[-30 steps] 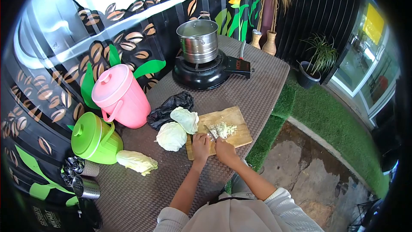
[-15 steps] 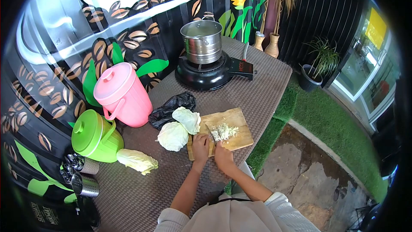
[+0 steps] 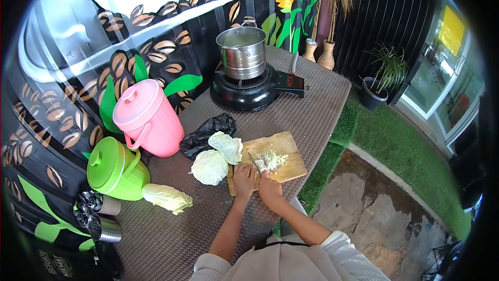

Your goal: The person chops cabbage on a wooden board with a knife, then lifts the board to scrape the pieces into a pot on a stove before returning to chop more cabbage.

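A wooden cutting board (image 3: 292,160) bears a small heap of finely chopped pale pieces (image 3: 271,161). My right hand (image 3: 270,187) is closed round the handle of a knife (image 3: 255,162), whose blade lies at the left side of the heap. Just left of it, my left hand (image 3: 244,179) rests at the board's lower left part; its fingers are close together, and what they hold, if anything, is too small to tell. Two pale cabbage pieces, a round one (image 3: 209,167) and a smaller one (image 3: 226,147), sit beside the board's left edge.
A napa cabbage (image 3: 167,198) lies on the brown table (image 3: 208,229). Further left stand a green jug (image 3: 117,169), a pink jug (image 3: 150,120) and metal utensil holders (image 3: 104,228). A black plastic bag (image 3: 208,134) is behind the cabbage. A steel pot (image 3: 241,55) sits on a black stove (image 3: 244,94).
The view has shifted very slightly. Both hands and the knife keep nearly the same place on the board.
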The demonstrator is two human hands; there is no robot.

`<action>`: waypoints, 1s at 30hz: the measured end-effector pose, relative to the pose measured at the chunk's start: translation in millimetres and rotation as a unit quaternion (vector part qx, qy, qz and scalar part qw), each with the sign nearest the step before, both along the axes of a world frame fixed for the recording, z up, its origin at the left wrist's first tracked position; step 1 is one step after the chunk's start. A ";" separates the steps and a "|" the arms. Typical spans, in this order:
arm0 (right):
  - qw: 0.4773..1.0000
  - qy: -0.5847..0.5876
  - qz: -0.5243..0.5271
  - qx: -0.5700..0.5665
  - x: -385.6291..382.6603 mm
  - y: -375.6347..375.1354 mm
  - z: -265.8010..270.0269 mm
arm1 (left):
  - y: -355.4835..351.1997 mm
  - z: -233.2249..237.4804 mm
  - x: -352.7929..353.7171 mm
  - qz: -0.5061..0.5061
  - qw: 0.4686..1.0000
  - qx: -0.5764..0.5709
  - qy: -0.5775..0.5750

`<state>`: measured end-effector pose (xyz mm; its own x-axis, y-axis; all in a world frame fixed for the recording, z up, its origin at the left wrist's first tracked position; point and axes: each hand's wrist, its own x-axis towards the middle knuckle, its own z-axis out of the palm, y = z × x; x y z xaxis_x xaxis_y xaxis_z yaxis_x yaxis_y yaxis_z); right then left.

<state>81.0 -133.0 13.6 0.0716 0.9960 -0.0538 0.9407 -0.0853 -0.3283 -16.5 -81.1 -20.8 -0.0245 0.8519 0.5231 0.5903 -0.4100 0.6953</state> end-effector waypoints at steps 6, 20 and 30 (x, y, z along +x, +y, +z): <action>0.997 -0.029 0.034 0.058 8.4 12.0 -9.6 | -1.6 2.1 -1.5 -0.022 1.000 -0.011 0.007; 0.994 -0.002 0.093 0.058 43.7 22.8 -0.3 | 0.4 -3.8 -1.5 -0.027 1.000 0.014 0.002; 0.997 -0.016 0.023 0.068 37.5 -6.8 -17.4 | 2.0 -0.4 2.2 -0.061 0.998 0.019 0.028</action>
